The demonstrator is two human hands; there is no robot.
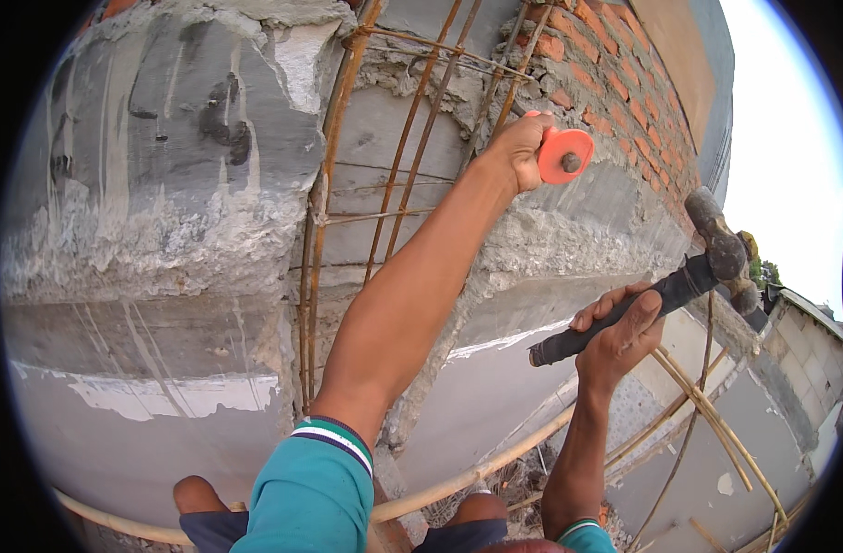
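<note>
My left hand is wrapped round a chisel with a round orange hand guard; the grey metal striking end pokes out through the guard. The chisel's far end points toward the broken concrete beside the rusty rebar, mostly hidden behind my fist. Lower and to the right, my right hand grips a hammer by its black-wrapped handle. The worn metal hammer head is up and to the right, apart from the chisel.
Rusty rebar with cross ties runs up a chipped column gap. Rough concrete lies left, exposed red brick upper right. A bamboo pole crosses below by my knees; more bamboo poles stand lower right.
</note>
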